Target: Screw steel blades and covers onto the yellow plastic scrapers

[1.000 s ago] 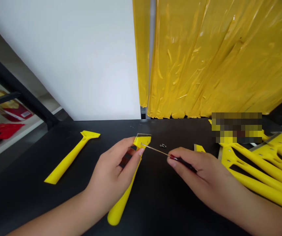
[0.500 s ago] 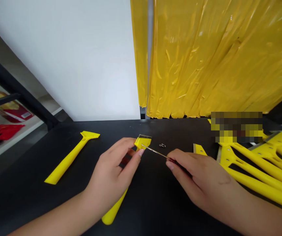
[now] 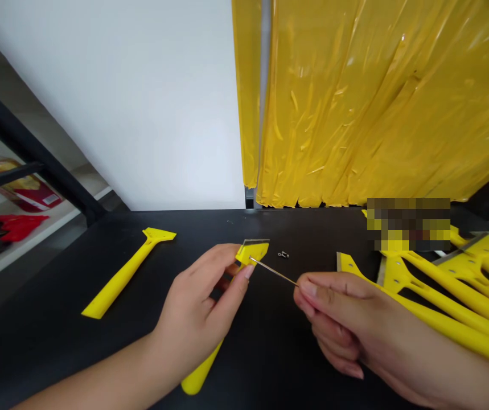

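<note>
Our left hand [image 3: 197, 304] stays closed around the yellow scraper [image 3: 253, 253], while our right hand [image 3: 344, 322] has rolled over, pinching the thin screwdriver [image 3: 274, 271] against its head.

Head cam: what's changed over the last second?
The right hand has rolled, and the screwdriver's handle is now hidden in its fingers. The screwdriver's thin shaft still reaches the head of the yellow scraper held in the left hand, which has shifted slightly right. Neither hand let go. The loose scraper, small screws and scraper pile stayed put.
</note>
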`<action>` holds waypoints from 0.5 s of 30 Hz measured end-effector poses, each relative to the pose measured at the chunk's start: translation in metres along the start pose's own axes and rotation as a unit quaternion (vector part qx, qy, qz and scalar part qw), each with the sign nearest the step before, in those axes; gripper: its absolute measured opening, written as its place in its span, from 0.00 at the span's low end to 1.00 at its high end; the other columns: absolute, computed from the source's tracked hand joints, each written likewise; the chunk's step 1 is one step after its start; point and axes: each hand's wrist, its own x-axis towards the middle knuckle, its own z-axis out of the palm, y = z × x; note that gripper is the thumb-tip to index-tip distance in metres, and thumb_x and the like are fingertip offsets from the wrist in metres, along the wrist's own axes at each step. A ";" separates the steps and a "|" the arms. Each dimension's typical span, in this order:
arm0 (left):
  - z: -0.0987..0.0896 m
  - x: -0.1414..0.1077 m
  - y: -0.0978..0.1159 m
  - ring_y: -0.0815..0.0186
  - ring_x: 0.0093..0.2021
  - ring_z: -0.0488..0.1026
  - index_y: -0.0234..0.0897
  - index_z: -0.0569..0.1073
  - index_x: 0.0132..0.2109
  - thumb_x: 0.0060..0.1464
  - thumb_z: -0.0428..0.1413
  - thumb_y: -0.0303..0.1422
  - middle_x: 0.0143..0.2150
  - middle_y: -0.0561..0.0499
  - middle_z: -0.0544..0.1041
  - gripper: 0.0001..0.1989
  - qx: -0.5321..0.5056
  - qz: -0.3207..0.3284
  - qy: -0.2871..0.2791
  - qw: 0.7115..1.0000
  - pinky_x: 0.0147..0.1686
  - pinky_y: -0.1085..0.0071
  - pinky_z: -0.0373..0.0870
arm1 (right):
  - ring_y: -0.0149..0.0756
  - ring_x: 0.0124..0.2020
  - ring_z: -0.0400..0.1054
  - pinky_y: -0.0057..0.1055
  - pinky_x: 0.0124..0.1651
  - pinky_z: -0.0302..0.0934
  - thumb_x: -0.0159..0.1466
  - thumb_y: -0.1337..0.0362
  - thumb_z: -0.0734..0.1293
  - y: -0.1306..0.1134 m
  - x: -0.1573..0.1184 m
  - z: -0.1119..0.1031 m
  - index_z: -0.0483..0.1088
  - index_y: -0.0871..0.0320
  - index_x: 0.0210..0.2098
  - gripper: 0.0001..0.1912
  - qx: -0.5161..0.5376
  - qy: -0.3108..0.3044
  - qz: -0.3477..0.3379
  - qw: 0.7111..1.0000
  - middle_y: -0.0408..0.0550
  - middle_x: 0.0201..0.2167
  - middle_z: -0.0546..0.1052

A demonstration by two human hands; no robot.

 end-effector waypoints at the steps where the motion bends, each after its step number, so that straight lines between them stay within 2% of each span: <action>1: 0.001 0.000 0.000 0.65 0.40 0.79 0.46 0.78 0.52 0.68 0.59 0.31 0.47 0.50 0.80 0.08 -0.008 -0.008 0.002 1.000 0.40 0.69 0.77 | 0.26 0.17 0.42 0.25 0.20 0.50 0.72 0.43 0.65 0.000 0.000 0.000 0.65 0.54 0.30 0.23 -0.003 0.002 -0.003 1.000 0.32 0.16 0.54; 2: 0.001 0.001 -0.001 0.64 0.40 0.79 0.45 0.79 0.51 0.68 0.59 0.32 0.46 0.50 0.80 0.07 -0.020 -0.020 0.002 1.000 0.39 0.69 0.78 | 0.26 0.18 0.43 0.25 0.21 0.51 0.72 0.43 0.64 0.000 0.001 0.000 0.66 0.54 0.32 0.23 -0.030 0.012 -0.009 0.999 0.32 0.17 0.54; 4: 0.002 0.003 -0.003 0.63 0.39 0.78 0.44 0.79 0.48 0.67 0.60 0.35 0.45 0.49 0.79 0.05 -0.061 -0.059 0.005 0.996 0.35 0.69 0.78 | 0.29 0.20 0.50 0.27 0.24 0.53 0.74 0.43 0.61 0.001 0.000 -0.002 0.69 0.53 0.37 0.21 -0.154 0.050 -0.038 0.986 0.34 0.19 0.58; 5: 0.003 0.005 -0.005 0.63 0.38 0.78 0.44 0.79 0.47 0.67 0.60 0.36 0.44 0.49 0.78 0.05 -0.091 -0.084 0.011 0.992 0.34 0.69 0.78 | 0.30 0.23 0.54 0.28 0.26 0.54 0.75 0.44 0.59 0.001 -0.001 -0.003 0.69 0.52 0.40 0.20 -0.236 0.075 -0.064 0.967 0.36 0.21 0.61; 8: 0.002 0.011 -0.013 0.62 0.38 0.78 0.43 0.77 0.47 0.66 0.61 0.39 0.40 0.52 0.78 0.07 -0.181 -0.155 0.043 0.970 0.36 0.68 0.78 | 0.32 0.30 0.62 0.31 0.34 0.56 0.78 0.54 0.56 0.002 -0.003 -0.007 0.66 0.50 0.45 0.11 -0.436 0.140 -0.156 0.875 0.39 0.30 0.68; 10: 0.001 0.016 -0.017 0.65 0.38 0.77 0.43 0.77 0.44 0.65 0.63 0.39 0.37 0.54 0.78 0.06 -0.213 -0.185 0.063 0.957 0.39 0.71 0.76 | 0.32 0.33 0.65 0.32 0.37 0.58 0.78 0.61 0.56 0.002 -0.004 -0.008 0.63 0.49 0.46 0.06 -0.487 0.160 -0.193 0.837 0.39 0.33 0.71; 13: 0.000 0.020 -0.020 0.69 0.35 0.72 0.40 0.75 0.36 0.63 0.65 0.37 0.31 0.57 0.75 0.08 -0.246 -0.222 0.078 0.940 0.36 0.76 0.70 | 0.31 0.33 0.67 0.31 0.36 0.58 0.75 0.66 0.59 0.004 -0.003 -0.008 0.63 0.49 0.44 0.05 -0.516 0.145 -0.193 0.822 0.38 0.34 0.72; 15: 0.003 0.019 -0.017 0.69 0.34 0.72 0.39 0.75 0.34 0.63 0.64 0.35 0.30 0.56 0.75 0.09 -0.290 -0.256 0.063 0.920 0.36 0.76 0.71 | 0.32 0.31 0.68 0.31 0.35 0.58 0.75 0.62 0.61 0.008 -0.001 -0.005 0.66 0.48 0.45 0.03 -0.533 0.133 -0.183 0.815 0.37 0.33 0.73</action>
